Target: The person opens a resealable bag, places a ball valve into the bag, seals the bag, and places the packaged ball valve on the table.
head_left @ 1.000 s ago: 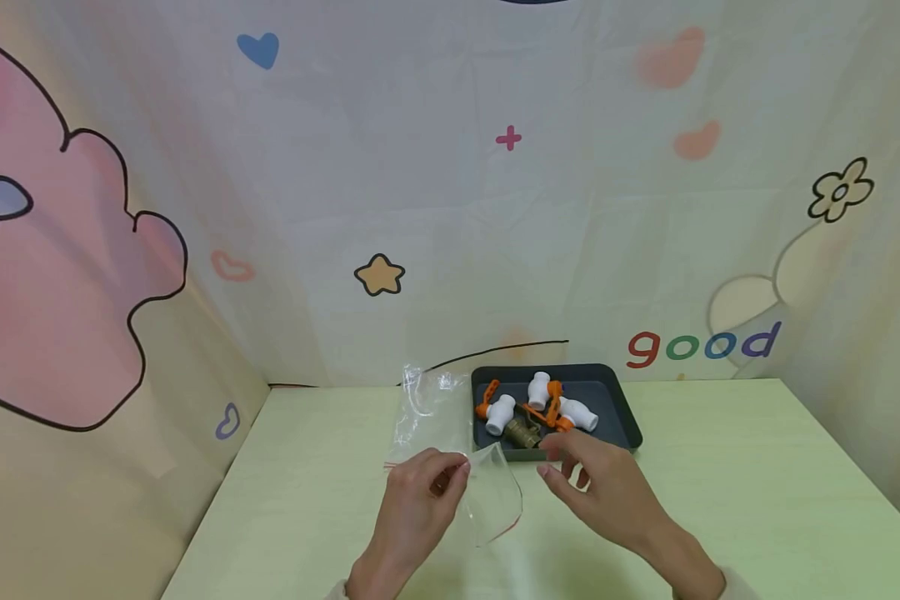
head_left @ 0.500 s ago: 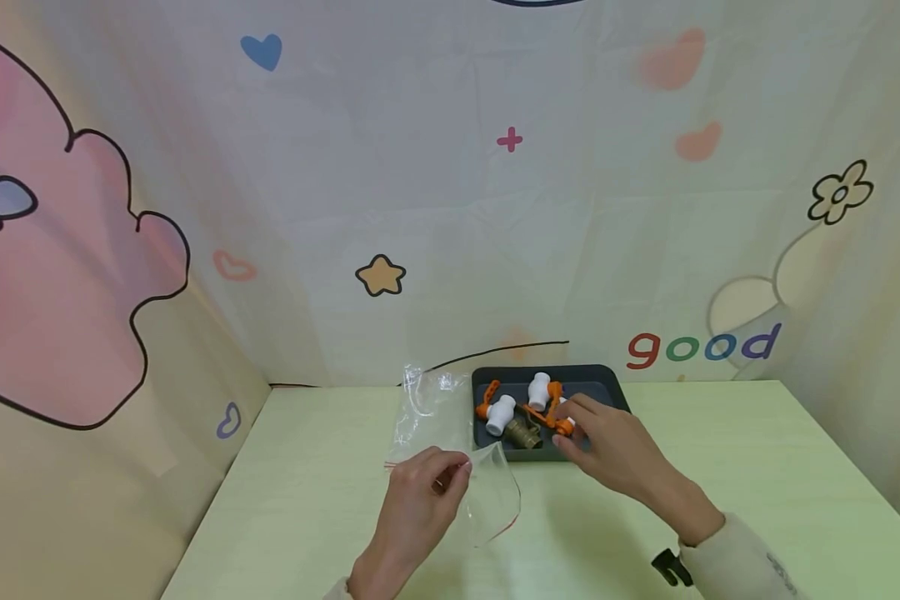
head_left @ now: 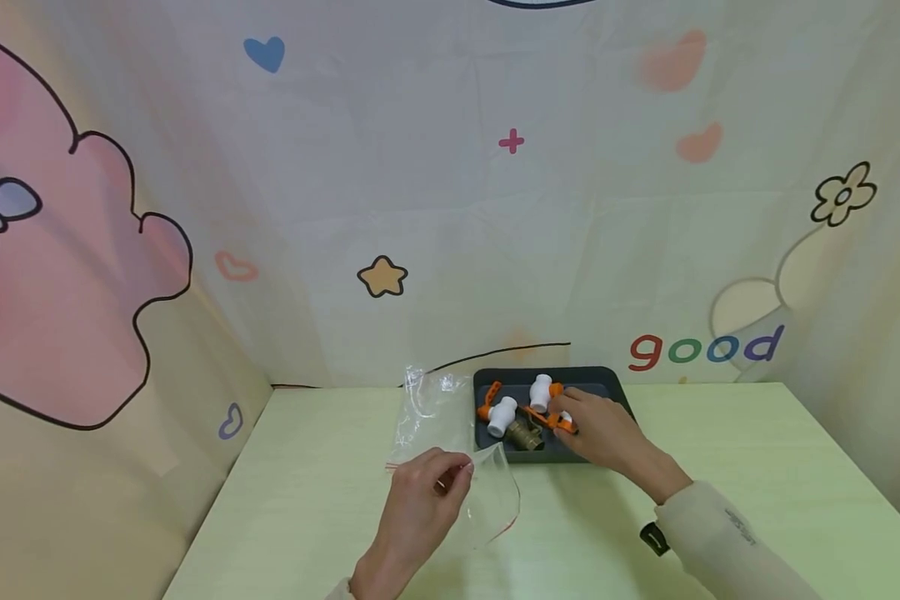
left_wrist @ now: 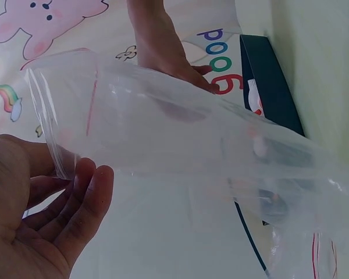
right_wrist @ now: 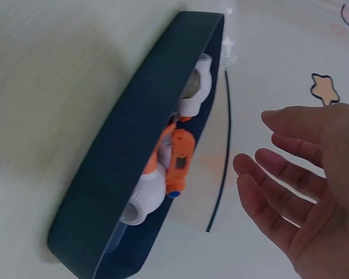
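My left hand (head_left: 422,510) pinches the edge of a clear zip-lock bag (head_left: 492,497) between thumb and fingers; in the left wrist view the bag (left_wrist: 163,128) hangs with its mouth spread. Over the right part of a dark tray (head_left: 600,380) my right hand (head_left: 606,432) reaches down, covering most of a white ball valve with an orange handle (head_left: 562,422). Its fingers look loosely bent, and the right wrist view shows the right hand (right_wrist: 305,180) apart from the valves. Also in the tray are white valves (head_left: 502,417) with orange handles and a brass-coloured fitting (head_left: 525,435).
Left of the tray a second clear bag (head_left: 435,417) lies flat on the pale green table (head_left: 315,483). A printed cloth backdrop (head_left: 450,208) rises right behind the table. The tray wall (right_wrist: 134,133) stands between table and valves.
My right hand has moved from in front of the tray up and over its right part, now hiding the rightmost valve. The left hand keeps its hold on the bag, almost still.
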`<action>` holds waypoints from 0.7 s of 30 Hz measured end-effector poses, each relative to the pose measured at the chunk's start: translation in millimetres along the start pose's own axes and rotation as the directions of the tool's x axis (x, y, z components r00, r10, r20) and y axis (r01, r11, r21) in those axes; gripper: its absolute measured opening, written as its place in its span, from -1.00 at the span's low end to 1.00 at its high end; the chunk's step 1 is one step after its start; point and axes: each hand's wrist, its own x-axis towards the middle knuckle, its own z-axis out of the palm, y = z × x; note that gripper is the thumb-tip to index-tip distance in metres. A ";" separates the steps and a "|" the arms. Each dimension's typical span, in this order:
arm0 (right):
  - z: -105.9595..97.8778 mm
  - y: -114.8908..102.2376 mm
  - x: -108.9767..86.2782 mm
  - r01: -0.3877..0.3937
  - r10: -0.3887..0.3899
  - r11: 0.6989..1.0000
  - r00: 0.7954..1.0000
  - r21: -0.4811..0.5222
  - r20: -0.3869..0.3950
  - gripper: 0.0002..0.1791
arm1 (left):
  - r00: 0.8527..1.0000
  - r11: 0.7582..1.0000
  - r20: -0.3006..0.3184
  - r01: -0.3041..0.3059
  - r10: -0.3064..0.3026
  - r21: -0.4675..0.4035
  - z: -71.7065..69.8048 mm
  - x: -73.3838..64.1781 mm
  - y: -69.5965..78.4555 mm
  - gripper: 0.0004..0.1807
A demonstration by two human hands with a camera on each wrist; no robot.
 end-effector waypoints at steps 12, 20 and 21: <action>27.3 12.3 20.2 0.002 0.005 0.998 0.992 -0.055 0.127 -0.55 | 0.999 1.000 0.027 0.021 -0.021 -0.001 2.8 0.6 -1.7 -0.94; 38.0 17.9 25.6 0.025 -0.010 0.996 0.986 -0.090 0.168 -0.56 | 0.998 0.999 0.053 0.036 -0.035 -0.015 5.3 0.9 -2.3 -0.94; 39.4 18.9 26.2 0.029 -0.013 0.995 0.986 -0.093 0.168 -0.57 | 0.998 0.999 0.053 0.035 -0.034 -0.017 5.7 0.9 -2.4 -0.94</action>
